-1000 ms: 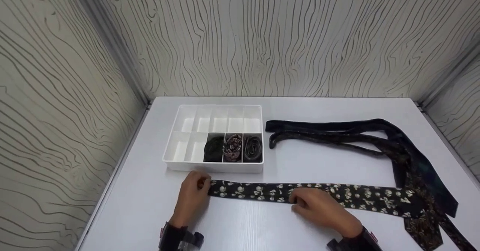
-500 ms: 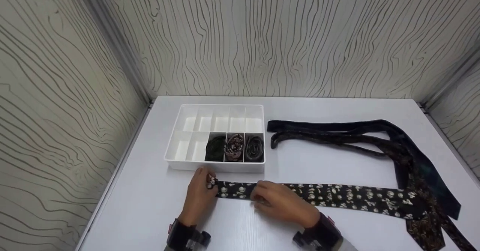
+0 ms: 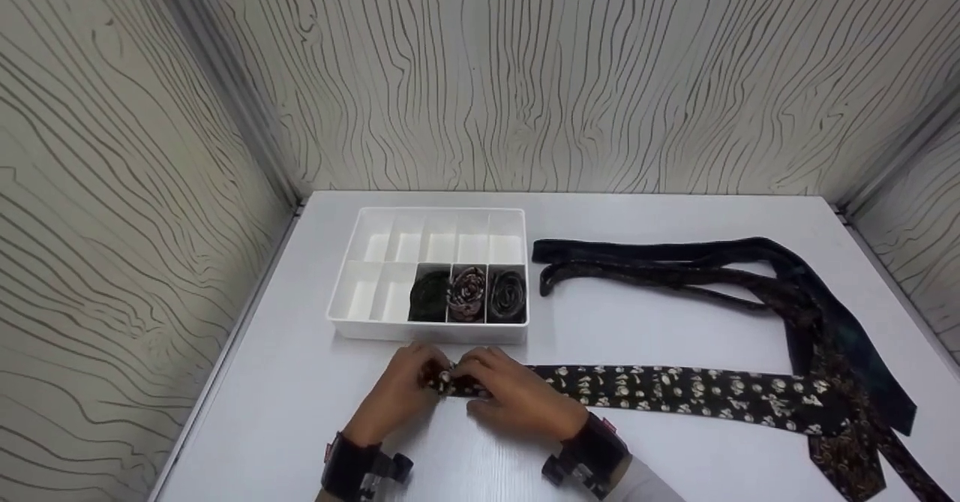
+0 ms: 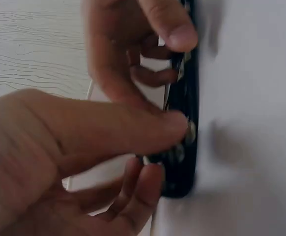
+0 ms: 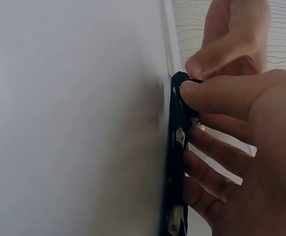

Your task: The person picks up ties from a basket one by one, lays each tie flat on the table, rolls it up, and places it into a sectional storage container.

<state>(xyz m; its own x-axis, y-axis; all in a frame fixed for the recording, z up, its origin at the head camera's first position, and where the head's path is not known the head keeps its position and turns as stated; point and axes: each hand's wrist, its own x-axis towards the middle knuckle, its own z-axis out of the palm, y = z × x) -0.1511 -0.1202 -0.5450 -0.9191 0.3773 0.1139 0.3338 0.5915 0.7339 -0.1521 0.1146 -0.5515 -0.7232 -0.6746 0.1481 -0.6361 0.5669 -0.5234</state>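
A black necktie with a pale floral print [image 3: 675, 391] lies stretched across the white table, its left end gathered into a small roll. My left hand [image 3: 396, 395] pinches that rolled end between thumb and fingers; the left wrist view shows the thumb on the printed fabric [image 4: 180, 169]. Close beside it, my right hand [image 3: 525, 401] also grips the tie, thumb on one face and fingers on the other in the right wrist view, where the fabric [image 5: 177, 137] runs down from the fingertips. Much of the roll is hidden by the fingers.
Behind the hands stands a white divided box [image 3: 427, 331]. Its front row holds rolled neckties: a dark one [image 3: 430, 297], a reddish patterned one [image 3: 468, 294] and a grey-black one [image 3: 508, 296]. To the right lie a navy tie [image 3: 862, 359] and a brown patterned tie [image 3: 847, 457], overlapping.
My right hand has slid left along the tie until it meets the left hand. The left hand has shifted slightly right, still holding the rolled end.
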